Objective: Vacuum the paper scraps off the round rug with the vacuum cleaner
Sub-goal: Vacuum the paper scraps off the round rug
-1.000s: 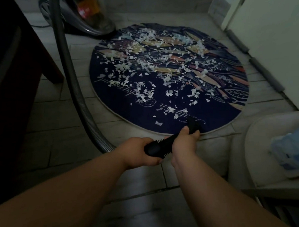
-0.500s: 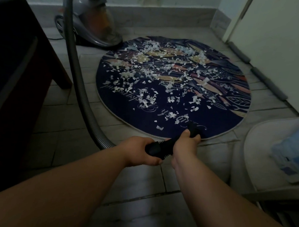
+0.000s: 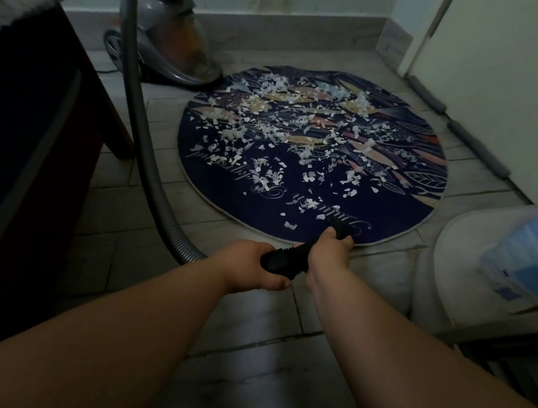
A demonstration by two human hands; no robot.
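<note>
Suction may be lifting the edge of the round rug (image 3: 216, 186) into the nozzle (image 3: 285, 258), scattering paper scraps (image 3: 262, 175); left hand (image 3: 252, 264) and right hand (image 3: 328, 252) are both gripping that nozzle.

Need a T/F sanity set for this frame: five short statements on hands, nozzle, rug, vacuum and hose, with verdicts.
1. The left hand and right hand both hold the black nozzle. True.
2. The nozzle tip is at the near edge of the round rug. True.
3. The round rug is already clean. False: paper scraps cover most of it.
4. The vacuum cleaner stands past the rug's far left edge. True.
5. The hose runs along the rug's right side. False: it runs down the left side.
</note>
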